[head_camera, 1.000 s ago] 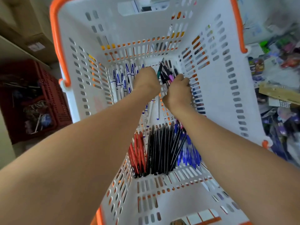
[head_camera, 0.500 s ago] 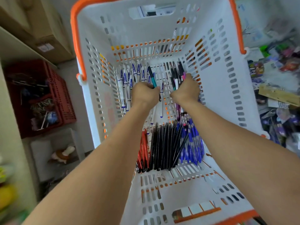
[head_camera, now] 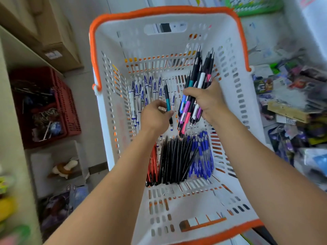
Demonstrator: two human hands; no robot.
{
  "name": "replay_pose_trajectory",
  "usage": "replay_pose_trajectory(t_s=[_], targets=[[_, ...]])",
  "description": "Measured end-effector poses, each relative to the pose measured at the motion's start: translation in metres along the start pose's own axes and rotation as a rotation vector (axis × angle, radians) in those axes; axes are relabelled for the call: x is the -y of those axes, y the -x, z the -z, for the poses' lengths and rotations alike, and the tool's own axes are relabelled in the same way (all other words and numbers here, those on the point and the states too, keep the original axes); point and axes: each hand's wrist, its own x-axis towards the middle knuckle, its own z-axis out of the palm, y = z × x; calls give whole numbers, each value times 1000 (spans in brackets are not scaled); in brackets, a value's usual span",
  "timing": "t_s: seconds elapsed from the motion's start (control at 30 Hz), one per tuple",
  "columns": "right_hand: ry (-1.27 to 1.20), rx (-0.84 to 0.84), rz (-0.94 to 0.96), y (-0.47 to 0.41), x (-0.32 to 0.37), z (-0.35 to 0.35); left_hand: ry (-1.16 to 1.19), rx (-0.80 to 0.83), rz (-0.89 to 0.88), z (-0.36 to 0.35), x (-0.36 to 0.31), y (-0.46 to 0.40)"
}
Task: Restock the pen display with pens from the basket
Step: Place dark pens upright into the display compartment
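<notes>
Cluttered shop shelves surround the white basket (head_camera: 230, 96). The right hand (head_camera: 208, 101) grips a loose bundle of pens (head_camera: 194, 92); the left hand (head_camera: 155, 117) pinches one teal pen (head_camera: 167, 101). The fanned bundle could slip out.

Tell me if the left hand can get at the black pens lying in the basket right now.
Probably not yet. The left hand already pinches a teal pen, so its fingers are taken. The path itself looks free: the black pens lie uncovered on the basket floor, just nearer than that hand.
</notes>
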Motion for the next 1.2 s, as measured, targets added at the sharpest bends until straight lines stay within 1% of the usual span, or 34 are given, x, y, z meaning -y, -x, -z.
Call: replay_pose_trajectory(t_s=[0.1, 0.17, 0.3, 0.37, 0.4, 0.47, 0.6, 0.7, 0.83, 0.9, 1.03, 1.2], targets=[[-18, 51, -35, 25, -4, 4, -68, 52, -9, 2, 12, 27], [-15, 96, -50, 45, -18, 4, -127, 78, 13, -1, 27, 49], [33, 119, -177, 95, -68, 0, -181, 143, 132, -11, 65, 94], [71, 102, -247, 116, -80, -2, -144, 162, 190, -15, 80, 111], [44, 101, -269, 119, -84, -1, -110, 168, 215, -17, 86, 116], [18, 119, -259, 119, -86, 2, -78, 179, 237, -20, 94, 124], [-23, 122, -243, 129, -83, 0, -125, 177, 214, -26, 101, 131], [24, 109, -212, 135, -85, 2, -100, 175, 227, -26, 103, 136], [24, 139, -106, 141, -77, 4, -123, 91, 173, -23, 101, 142], [12, 149, -87, 145, -75, 1, -148, 39, 159, -22, 99, 146], [-21, 166, -125, 152, -75, -8, -170, 24, 162, -18, 98, 152], [-30, 253, -157, 162, -76, -22, -141, 53, 180, -10, 98, 154]])
